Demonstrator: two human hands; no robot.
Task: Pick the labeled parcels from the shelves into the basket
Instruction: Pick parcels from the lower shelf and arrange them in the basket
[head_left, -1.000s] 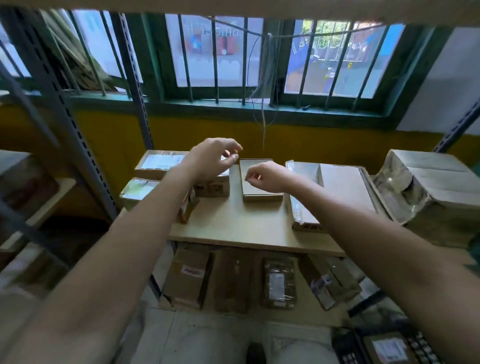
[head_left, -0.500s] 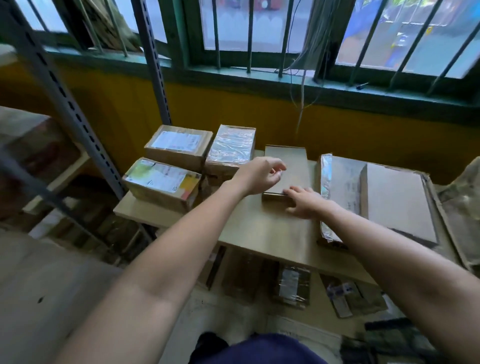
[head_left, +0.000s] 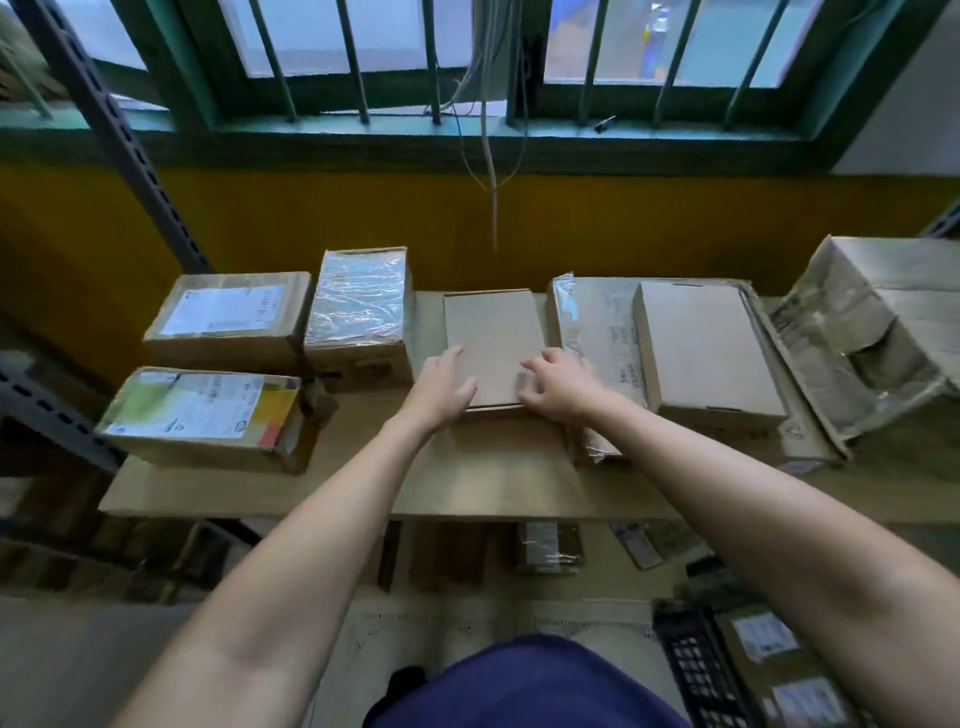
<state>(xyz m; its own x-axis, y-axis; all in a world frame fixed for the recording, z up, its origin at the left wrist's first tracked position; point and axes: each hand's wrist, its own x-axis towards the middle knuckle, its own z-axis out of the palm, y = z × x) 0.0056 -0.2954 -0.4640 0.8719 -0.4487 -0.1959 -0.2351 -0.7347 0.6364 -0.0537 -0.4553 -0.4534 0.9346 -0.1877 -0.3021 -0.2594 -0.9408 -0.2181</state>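
Note:
A flat plain cardboard parcel (head_left: 491, 332) lies in the middle of the wooden shelf (head_left: 483, 478). My left hand (head_left: 441, 387) holds its near left corner, fingers along the side and thumb on top. My right hand (head_left: 558, 387) grips the near right corner with curled fingers. No label shows on its top. Labeled parcels sit to the left: a brown box (head_left: 228, 322), a box with a green and yellow label (head_left: 200, 413) and a film-wrapped box (head_left: 358, 312). The black basket (head_left: 696, 670) stands on the floor at the lower right and holds labeled parcels (head_left: 769, 654).
Right of my hands lie a film-wrapped flat parcel (head_left: 597, 338), a plain box (head_left: 706, 348) and a torn wrapped carton (head_left: 872, 332). A grey shelf post (head_left: 119, 135) rises at left. More parcels (head_left: 545, 545) lie on the lower shelf. A barred window is behind.
The view has moved closer and tilted down. My left hand dropped from above the flat parcel to its near left corner; my right hand slid onto its near right corner.

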